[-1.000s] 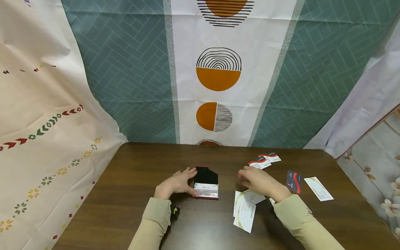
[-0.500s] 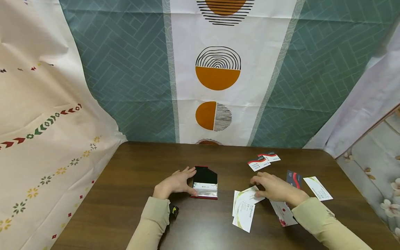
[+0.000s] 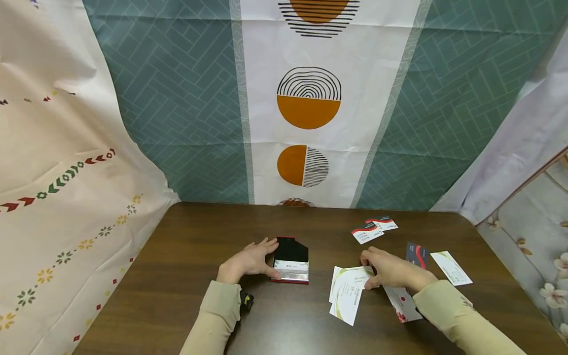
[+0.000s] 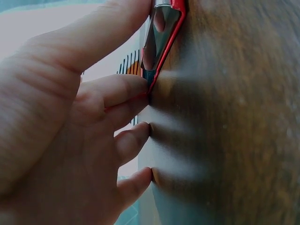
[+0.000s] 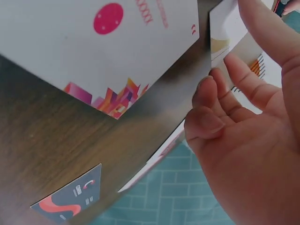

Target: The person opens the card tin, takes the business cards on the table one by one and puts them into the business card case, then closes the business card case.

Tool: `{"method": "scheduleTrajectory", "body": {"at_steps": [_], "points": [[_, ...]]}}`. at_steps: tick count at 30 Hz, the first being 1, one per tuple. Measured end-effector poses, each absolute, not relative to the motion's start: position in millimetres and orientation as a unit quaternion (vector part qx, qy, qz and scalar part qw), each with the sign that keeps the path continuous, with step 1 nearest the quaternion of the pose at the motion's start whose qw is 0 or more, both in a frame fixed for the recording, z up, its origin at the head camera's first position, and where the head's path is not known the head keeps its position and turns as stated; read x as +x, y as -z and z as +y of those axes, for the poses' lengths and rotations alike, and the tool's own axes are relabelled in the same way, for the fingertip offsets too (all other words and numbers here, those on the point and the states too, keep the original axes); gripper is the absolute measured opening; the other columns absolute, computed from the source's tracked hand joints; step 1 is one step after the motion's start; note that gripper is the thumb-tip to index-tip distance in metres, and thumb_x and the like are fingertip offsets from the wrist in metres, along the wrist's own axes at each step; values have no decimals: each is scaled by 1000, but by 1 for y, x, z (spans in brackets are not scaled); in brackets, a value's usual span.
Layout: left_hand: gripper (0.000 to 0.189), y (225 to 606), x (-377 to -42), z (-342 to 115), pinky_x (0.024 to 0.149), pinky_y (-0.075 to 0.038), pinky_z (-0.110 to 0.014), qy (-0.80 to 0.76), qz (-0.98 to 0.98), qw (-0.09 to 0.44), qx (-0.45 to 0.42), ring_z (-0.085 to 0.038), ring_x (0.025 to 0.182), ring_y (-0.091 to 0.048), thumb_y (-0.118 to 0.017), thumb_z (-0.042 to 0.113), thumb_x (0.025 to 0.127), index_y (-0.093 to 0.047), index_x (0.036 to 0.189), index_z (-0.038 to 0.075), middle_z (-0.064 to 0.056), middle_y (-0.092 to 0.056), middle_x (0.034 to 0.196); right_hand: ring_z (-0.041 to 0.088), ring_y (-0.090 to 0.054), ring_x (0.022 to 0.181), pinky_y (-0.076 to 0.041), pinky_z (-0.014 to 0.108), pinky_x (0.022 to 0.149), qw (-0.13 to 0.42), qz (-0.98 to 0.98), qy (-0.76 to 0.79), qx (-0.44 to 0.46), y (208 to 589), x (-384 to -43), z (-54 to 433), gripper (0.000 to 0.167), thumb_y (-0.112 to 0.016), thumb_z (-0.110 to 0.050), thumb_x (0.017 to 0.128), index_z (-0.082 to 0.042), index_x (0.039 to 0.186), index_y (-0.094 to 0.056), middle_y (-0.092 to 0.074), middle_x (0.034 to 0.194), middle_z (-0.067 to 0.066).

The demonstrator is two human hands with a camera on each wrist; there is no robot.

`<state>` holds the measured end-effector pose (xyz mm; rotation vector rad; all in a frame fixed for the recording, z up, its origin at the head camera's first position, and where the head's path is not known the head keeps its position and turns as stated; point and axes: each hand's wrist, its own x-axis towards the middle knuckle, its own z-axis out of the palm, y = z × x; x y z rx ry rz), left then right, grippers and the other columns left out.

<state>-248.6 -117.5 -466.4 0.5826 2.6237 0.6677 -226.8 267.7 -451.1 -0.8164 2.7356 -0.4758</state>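
Observation:
My left hand (image 3: 248, 261) holds the left side of a red-edged business card case (image 3: 291, 252), its thumb at the front edge and a finger at the back. The case lies open, black inside with a silvery front strip and a white card (image 3: 291, 266) in it. In the left wrist view, thumb and finger meet the case's red edge (image 4: 172, 40); the other fingertips touch the table. My right hand (image 3: 392, 268) pinches a white business card (image 3: 358, 272) at its right end, over a fan of similar cards (image 3: 347, 304). Its far end is under my fingers.
Two red-and-white cards (image 3: 367, 233) overlap at the back right. A dark card with a red wave (image 3: 417, 254) and a white card (image 3: 451, 267) lie right of my hand. Under my right wrist shows a white card with a red dot (image 3: 403, 303).
My right hand has moved right and down from above the cards, and its thumb and fingers now grip the top card, which has turned slightly. My left hand stays on the case.

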Motion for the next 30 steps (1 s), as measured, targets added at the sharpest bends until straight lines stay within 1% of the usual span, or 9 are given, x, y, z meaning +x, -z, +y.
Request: {"method": "scheduleTrajectory", "body": {"at_steps": [3, 5, 10, 12, 16, 19, 23, 30], "points": [[95, 466, -248, -118, 117, -11, -51, -239, 930, 186, 207, -27, 148, -15, -82, 44, 76, -38, 151, 7, -5, -26, 159, 12, -44, 73, -39, 27, 61, 123, 942, 160, -270, 449, -228, 269, 45, -89, -30, 69, -14, 90, -52, -44, 85, -2], [94, 466, -248, -118, 118, -10, -51, -239, 930, 185, 208, -27, 148, -15, -82, 44, 76, -38, 151, 7, -5, -26, 159, 12, -44, 71, -39, 27, 59, 130, 942, 164, -261, 447, -228, 270, 42, -87, -28, 72, -15, 89, -50, -45, 82, -2], [94, 466, -248, -118, 118, -10, -50, -235, 931, 183, 210, -27, 148, -14, -81, 45, 76, -38, 151, 7, -5, -27, 159, 9, -44, 63, -38, 24, 51, 151, 930, 202, -267, 440, -233, 277, 26, -76, -15, 85, -14, 87, -51, -48, 72, -4], [94, 466, -248, -118, 118, -10, -51, -235, 931, 183, 211, -27, 148, -15, -81, 45, 76, -38, 151, 7, -5, -27, 159, 6, -43, 59, -37, 23, 50, 137, 924, 211, -288, 438, -236, 281, 20, -73, -9, 87, -13, 86, -53, -47, 69, -6], [94, 466, -247, -118, 117, -10, -51, -236, 931, 184, 209, -27, 148, -15, -81, 45, 76, -38, 151, 7, -5, -27, 159, 2, -39, 58, -36, 21, 49, 87, 919, 209, -323, 435, -242, 287, 18, -71, -4, 87, -14, 82, -57, -45, 66, -10], [93, 465, -247, -118, 117, -10, -51, -237, 931, 183, 208, -27, 148, -15, -81, 45, 77, -38, 151, 8, -4, -27, 159, 1, -38, 57, -35, 21, 49, 67, 920, 207, -325, 432, -245, 289, 20, -72, -4, 86, -16, 78, -58, -43, 64, -12], [93, 465, -247, -118, 117, -10, -51, -237, 931, 183, 208, -27, 148, -15, -81, 44, 77, -38, 151, 8, -4, -27, 159, 1, -39, 56, -34, 21, 49, 60, 922, 213, -318, 429, -248, 287, 21, -72, -6, 87, -17, 77, -58, -42, 63, -12], [94, 465, -247, -119, 118, -10, -51, -241, 929, 185, 209, -27, 148, -15, -82, 44, 76, -38, 150, 7, -4, -27, 159, 3, -42, 59, -37, 22, 52, 64, 914, 242, -321, 427, -253, 268, 16, -72, -7, 88, -16, 80, -62, -48, 67, -11]]}}
